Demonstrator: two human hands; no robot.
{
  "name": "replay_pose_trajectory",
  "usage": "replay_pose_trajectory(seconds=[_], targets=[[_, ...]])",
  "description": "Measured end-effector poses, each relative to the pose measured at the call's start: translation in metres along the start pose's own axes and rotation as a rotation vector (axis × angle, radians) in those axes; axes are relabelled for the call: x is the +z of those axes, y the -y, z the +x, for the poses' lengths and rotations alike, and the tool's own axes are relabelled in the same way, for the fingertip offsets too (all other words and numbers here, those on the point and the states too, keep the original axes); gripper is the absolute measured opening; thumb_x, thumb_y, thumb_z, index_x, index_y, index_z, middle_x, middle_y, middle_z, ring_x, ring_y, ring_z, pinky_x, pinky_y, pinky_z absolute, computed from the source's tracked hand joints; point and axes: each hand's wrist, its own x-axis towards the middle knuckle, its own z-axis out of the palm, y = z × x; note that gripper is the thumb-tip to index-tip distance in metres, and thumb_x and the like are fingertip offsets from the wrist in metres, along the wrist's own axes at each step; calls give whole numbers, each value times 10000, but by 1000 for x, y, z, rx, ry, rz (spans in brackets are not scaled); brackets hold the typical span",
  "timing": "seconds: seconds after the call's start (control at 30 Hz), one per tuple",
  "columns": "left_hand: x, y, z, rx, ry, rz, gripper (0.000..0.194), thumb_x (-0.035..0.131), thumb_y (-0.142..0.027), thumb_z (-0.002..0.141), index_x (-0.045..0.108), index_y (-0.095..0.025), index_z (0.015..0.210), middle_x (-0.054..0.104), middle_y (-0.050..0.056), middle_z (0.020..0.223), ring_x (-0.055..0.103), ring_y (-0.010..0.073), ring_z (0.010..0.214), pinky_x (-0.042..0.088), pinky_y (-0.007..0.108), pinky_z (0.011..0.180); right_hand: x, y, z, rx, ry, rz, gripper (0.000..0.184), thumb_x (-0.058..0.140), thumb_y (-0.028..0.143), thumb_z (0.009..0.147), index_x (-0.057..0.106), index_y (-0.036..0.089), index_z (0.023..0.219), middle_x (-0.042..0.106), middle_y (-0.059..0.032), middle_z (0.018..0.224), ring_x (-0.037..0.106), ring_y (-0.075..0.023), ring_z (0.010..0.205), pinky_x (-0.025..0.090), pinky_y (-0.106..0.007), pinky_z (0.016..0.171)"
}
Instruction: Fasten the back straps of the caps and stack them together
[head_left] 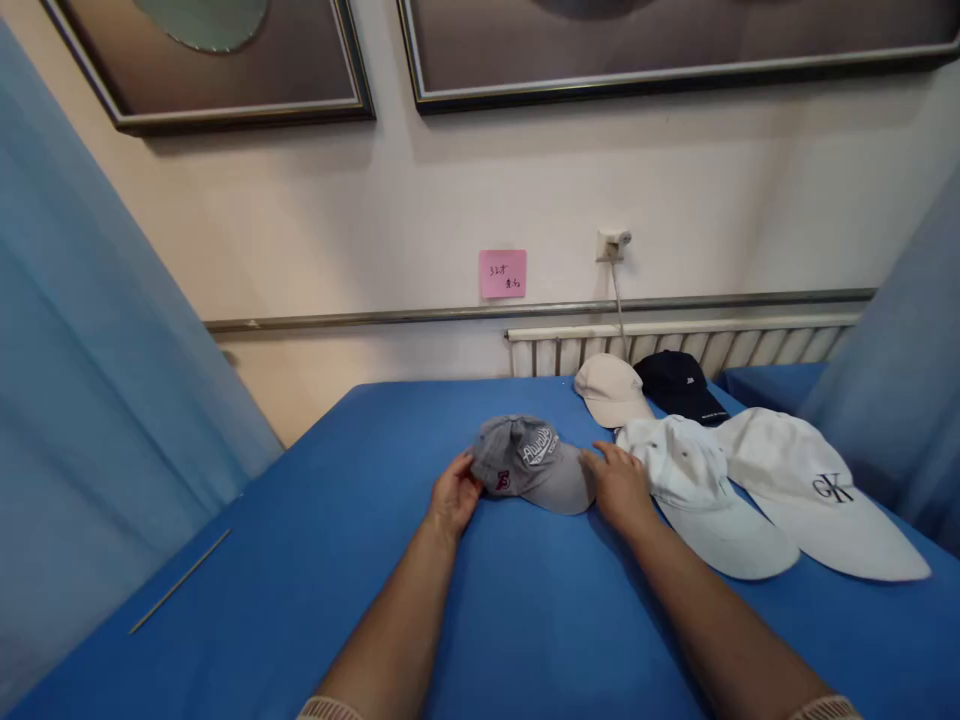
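Note:
A grey baseball cap (531, 462) with white lettering and a small red mark lies on the blue-covered surface (360, 560), brim pointing right. My left hand (453, 498) touches the cap's left rear edge with its fingers curled against the fabric. My right hand (619, 486) rests at the brim's right end, fingers bent and touching it. Whether either hand actually pinches the cap is hard to tell.
To the right lie a pale blue cap (694, 490) and a white cap with black letters (814, 490). Behind them sit a beige cap (611, 388) and a dark navy cap (679, 385). Blue curtains (90, 420) flank both sides; a radiator (675, 345) lines the wall.

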Motion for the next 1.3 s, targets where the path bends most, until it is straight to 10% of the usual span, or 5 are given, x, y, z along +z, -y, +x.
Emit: replay_pose_trajectory(seconds=[0.23, 0.57, 0.73, 0.87, 1.3], targets=[[23, 19, -12, 32, 174, 480, 312, 575, -255, 781, 674, -118, 1043, 711, 87, 865, 651, 178, 745, 503, 303, 710, 4, 58, -25, -412, 203, 347, 381, 462, 198, 894, 577, 193, 1257, 671, -82, 1122, 613, -207, 1007, 473, -308, 890], [13, 6, -10, 282, 138, 1180, 225, 569, -51, 689, 703, -174, 822, 650, 78, 947, 565, 234, 985, 396, 353, 923, 29, 15, 4, 103, 65, 117, 498, 489, 215, 872, 477, 65, 1347, 501, -207, 1359, 456, -322, 1263, 391, -456, 1015], [27, 1, -22, 530, 238, 1397, 130, 612, -143, 759, 696, -192, 845, 634, 78, 1067, 532, 241, 1049, 376, 375, 973, 17, 33, -6, -166, -155, 414, 411, 417, 114, 868, 540, 161, 1257, 579, -132, 1261, 517, -242, 1192, 423, -434, 1010], [40, 3, -36, 527, 402, 1295, 123, 584, -221, 822, 654, -197, 920, 668, 41, 893, 581, 213, 911, 427, 361, 875, 13, 54, -16, -356, -136, 630, 439, 427, 72, 851, 530, 215, 1253, 611, -102, 1190, 566, -216, 1104, 475, -400, 947], [52, 26, -38, 292, 440, 700, 280, 636, -112, 750, 555, -167, 1012, 665, 42, 936, 639, 163, 904, 491, 330, 870, 27, 38, -9, -88, -14, 848, 364, 532, 132, 794, 600, 209, 1144, 676, -61, 1012, 640, -194, 836, 515, -356, 786]])
